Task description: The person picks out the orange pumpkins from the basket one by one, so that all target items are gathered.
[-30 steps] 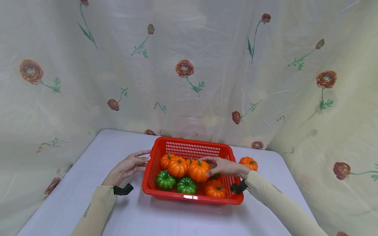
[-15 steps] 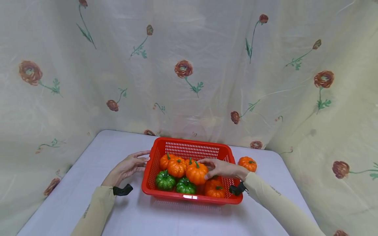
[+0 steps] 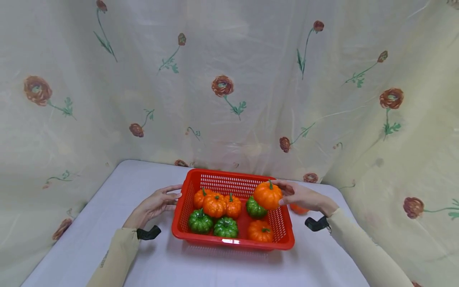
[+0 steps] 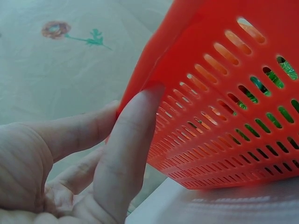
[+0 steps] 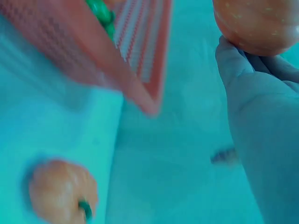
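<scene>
A red plastic basket with slotted walls stands on the table. My left hand pinches its left rim, with a digit on each side of the wall in the left wrist view. Above the basket's right side, my right hand grips an orange pumpkin between thumb and fingers. Inside the basket, orange pumpkins cluster at the left and middle, and another orange pumpkin lies front right. Green pumpkins sit along the front left, and one green pumpkin lies behind the held one.
One more orange pumpkin lies on the white table right of the basket, partly hidden by the right hand; the right wrist view shows this loose pumpkin whole. A flowered curtain hangs behind and on both sides.
My right hand has lifted the orange pumpkin from the middle of the basket and moved it right and up, uncovering a green pumpkin. The left hand stays at the rim.
</scene>
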`<state>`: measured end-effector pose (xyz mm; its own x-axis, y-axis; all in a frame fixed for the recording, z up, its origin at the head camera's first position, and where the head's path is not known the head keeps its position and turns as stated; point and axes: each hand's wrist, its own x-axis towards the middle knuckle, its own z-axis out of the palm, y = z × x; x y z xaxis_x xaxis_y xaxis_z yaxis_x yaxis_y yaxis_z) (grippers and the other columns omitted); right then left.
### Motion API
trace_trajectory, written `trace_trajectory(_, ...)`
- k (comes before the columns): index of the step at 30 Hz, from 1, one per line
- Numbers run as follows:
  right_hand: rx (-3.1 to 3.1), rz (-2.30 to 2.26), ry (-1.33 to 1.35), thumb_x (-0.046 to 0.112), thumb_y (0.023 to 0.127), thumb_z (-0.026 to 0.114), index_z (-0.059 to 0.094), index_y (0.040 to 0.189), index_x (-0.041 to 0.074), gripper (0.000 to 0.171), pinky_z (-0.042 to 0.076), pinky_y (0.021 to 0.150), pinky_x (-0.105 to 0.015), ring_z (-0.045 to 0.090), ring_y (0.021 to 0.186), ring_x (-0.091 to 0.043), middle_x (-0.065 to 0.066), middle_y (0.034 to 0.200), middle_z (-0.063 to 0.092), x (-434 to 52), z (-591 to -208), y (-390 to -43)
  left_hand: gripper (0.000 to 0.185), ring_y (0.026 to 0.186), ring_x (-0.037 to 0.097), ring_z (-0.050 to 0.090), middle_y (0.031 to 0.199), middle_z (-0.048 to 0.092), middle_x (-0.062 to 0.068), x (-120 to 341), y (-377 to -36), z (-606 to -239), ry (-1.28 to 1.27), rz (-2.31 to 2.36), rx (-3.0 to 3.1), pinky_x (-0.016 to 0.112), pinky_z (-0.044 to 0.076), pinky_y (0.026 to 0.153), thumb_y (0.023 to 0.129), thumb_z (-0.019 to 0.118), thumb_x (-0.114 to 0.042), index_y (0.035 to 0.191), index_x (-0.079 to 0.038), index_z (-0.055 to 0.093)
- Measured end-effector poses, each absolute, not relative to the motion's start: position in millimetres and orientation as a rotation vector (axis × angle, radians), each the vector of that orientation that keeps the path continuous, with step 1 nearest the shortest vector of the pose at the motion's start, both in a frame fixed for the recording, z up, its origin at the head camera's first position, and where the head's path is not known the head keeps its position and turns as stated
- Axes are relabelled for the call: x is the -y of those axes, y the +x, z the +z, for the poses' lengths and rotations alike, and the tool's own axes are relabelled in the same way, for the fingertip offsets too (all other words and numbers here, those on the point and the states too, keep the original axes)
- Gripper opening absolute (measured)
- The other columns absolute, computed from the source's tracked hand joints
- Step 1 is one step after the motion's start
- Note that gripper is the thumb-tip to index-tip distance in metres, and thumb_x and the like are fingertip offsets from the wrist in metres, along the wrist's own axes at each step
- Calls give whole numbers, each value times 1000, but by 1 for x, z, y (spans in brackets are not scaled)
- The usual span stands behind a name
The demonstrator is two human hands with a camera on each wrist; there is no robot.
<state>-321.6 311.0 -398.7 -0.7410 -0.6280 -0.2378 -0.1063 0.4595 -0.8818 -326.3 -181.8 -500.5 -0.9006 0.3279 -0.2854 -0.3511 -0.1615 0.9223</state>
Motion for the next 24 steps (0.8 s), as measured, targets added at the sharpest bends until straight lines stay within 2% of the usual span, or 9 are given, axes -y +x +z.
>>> trace_trajectory(4, -2269, -1372, -618, 17, 93, 61, 22, 151, 7, 70, 43, 108, -30, 40, 136, -17, -12, 153, 33, -353, -388, -323, 59, 90, 18, 68, 115, 64, 6, 182, -327, -502, -21, 2093, -1685, 33, 60, 79, 96, 59, -14, 149, -11, 34)
trace_trajectory(7, -2314, -1450, -593, 16, 96, 57, 24, 149, 6, 64, 43, 102, -17, 48, 126, -5, -4, 145, 41, -380, -385, -324, 59, 90, 19, 68, 115, 64, 6, 182, -327, -502, -19, 2095, -1682, 35, 60, 80, 96, 59, -13, 150, -10, 33)
trace_trajectory(9, -2333, -1480, -539, 18, 98, 55, 22, 149, 7, 62, 43, 98, -12, 48, 122, 0, 2, 142, 41, -397, -384, -323, 59, 90, 18, 68, 114, 64, 6, 182, -327, -501, -15, 2097, -1676, 35, 60, 81, 96, 59, -12, 150, -11, 33)
trace_trajectory(11, -2346, -1507, -479, 19, 99, 54, 21, 149, 6, 62, 41, 96, -9, 46, 121, 1, 1, 142, 38, -412, -386, -323, 59, 90, 18, 68, 114, 65, 6, 183, -327, -501, -27, 2109, -1663, 35, 60, 81, 96, 59, -12, 149, -12, 34)
trace_trajectory(13, -2367, -1519, -421, 20, 99, 53, 17, 151, 5, 65, 41, 94, -7, 43, 122, -1, -6, 147, 32, -426, -391, -324, 59, 90, 18, 68, 115, 64, 6, 184, -327, -500, -14, 2110, -1660, 35, 59, 82, 96, 58, -12, 150, -12, 33)
trace_trajectory(16, -2375, -1540, -350, 22, 100, 53, 9, 152, 2, 72, 41, 95, -7, 37, 128, -11, -19, 154, 18, -445, -403, -327, 58, 90, 18, 69, 115, 65, 6, 184, -327, -500, -12, 2116, -1659, 35, 59, 81, 97, 57, -10, 149, -11, 34)
trace_trajectory(19, -2375, -1563, -251, 26, 100, 53, 1, 153, 0, 79, 42, 97, -7, 31, 131, -16, -24, 158, 7, -461, -421, -329, 57, 90, 19, 69, 115, 65, 6, 183, -328, -501, -15, 2119, -1655, 34, 60, 80, 97, 57, -10, 149, -11, 34)
trace_trajectory(23, -2384, -1594, -117, 32, 99, 54, 0, 153, 0, 83, 41, 100, -10, 31, 130, -17, -24, 157, 9, -475, -447, -330, 58, 90, 18, 69, 114, 66, 6, 182, -327, -502, -32, 2114, -1654, 33, 60, 79, 97, 58, -11, 149, -12, 34)
trace_trajectory(24, -2392, -1595, -92, 34, 99, 54, -1, 153, 0, 84, 39, 105, -14, 31, 130, -19, -25, 157, 9, -477, -454, -330, 58, 90, 19, 69, 114, 66, 6, 181, -327, -502, -36, 2114, -1655, 33, 60, 79, 97, 58, -12, 149, -12, 34)
